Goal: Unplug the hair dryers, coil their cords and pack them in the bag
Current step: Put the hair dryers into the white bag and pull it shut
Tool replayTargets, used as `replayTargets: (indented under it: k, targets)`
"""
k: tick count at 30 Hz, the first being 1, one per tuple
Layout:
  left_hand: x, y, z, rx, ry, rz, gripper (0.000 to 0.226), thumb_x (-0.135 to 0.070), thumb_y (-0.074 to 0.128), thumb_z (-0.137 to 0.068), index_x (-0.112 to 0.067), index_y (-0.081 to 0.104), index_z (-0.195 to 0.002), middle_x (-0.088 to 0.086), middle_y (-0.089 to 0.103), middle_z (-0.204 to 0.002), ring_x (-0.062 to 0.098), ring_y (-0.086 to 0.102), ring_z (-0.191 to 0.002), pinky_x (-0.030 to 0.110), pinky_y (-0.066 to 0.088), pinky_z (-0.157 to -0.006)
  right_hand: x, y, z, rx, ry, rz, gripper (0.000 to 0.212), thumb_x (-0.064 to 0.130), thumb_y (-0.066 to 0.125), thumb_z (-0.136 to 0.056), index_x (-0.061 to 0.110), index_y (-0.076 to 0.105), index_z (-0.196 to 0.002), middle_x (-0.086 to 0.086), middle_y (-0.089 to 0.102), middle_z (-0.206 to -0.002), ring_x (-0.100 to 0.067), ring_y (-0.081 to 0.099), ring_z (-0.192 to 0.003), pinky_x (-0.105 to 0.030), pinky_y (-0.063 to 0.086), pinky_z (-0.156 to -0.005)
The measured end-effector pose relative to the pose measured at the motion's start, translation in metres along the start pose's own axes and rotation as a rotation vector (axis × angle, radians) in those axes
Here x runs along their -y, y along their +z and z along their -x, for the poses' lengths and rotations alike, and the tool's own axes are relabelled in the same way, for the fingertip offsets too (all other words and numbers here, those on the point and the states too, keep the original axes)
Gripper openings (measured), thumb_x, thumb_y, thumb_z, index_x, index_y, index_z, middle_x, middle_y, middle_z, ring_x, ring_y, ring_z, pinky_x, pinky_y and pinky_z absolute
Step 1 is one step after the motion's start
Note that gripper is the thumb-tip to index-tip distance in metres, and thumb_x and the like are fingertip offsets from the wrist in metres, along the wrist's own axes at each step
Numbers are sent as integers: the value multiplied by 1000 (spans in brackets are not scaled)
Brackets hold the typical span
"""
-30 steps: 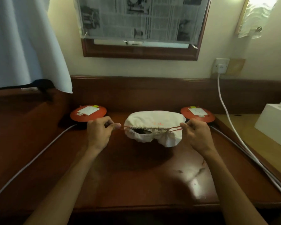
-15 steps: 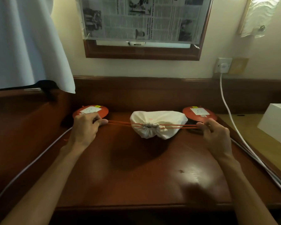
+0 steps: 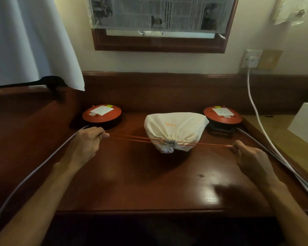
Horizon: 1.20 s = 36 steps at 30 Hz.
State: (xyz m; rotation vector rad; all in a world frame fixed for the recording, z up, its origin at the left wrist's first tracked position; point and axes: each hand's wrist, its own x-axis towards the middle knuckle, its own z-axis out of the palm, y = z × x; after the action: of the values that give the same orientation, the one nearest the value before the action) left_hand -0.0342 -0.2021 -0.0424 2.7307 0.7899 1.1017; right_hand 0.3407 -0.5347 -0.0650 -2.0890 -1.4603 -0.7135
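Broadly, most of the head view is taken up by a dark red-brown wooden desk, backed by a raised wooden ledge and a cream wall. A white curtain is hung at the upper left, and a wood-framed mirror covered with newspaper is mounted on the wall above the desk's middle. A white box is partly seen at the right edge.

Two round orange extension reels are set at the back of the desk: the left reel and the right reel, each topped with a white socket plate. A grey cable is run from the left reel toward the near left edge. A white cable is led down from a wall socket along the desk's right side.

Between the reels, a white cloth bag with orange lettering is laid on the desk, its mouth gathered tight and turned toward the viewer. An orange drawstring is stretched taut from the mouth to both sides.

The left end of the drawstring is pinched in the curled fingers of the left hand, and the right end is pinched by the right hand. The hair dryers cannot be seen.
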Motion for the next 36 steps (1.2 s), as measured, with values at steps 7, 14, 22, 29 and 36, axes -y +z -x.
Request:
replayTargets:
  k: [7,14,22,29,36]
  targets:
    - [0,-30,24,259,-205,150,24,-4,72,-89,-29,73,-86,-39,65,-66,-18,57,-55,5,40,-50,18,-24,27,191,278,-281,30,26,73,-84,22,52,-63,0,53,-49,-16,52,-44,-26,38,-44]
    - [-13,-45,48,307,-297,379,14,-33,69,-83,-45,75,-89,-22,74,-87,-3,68,-84,24,48,-72,42,-69,40,253,320,-490,29,48,74,-86,38,57,-65,11,48,-50,-4,37,-42,-18,29,-42]
    - [-79,-27,-69,272,-89,450,33,-45,78,-78,-27,69,-104,3,62,-77,14,61,-69,34,51,-68,35,-61,-58,301,649,-1542,25,7,59,-89,13,64,-113,-9,63,-85,-15,63,-68,-26,55,-60]
    - [-111,12,-177,502,-73,355,34,-51,78,-82,-22,70,-98,-7,63,-93,16,62,-95,32,49,-78,42,-24,-149,116,714,-1520,18,-4,58,-95,7,65,-108,-11,77,-94,-25,77,-85,-36,61,-82]
    - [-106,57,-174,283,-69,255,51,-37,66,-97,-32,46,-145,3,54,-136,23,50,-130,50,43,-111,56,20,-157,345,571,-703,26,6,67,-94,9,62,-119,-11,71,-114,-24,70,-104,-31,57,-83]
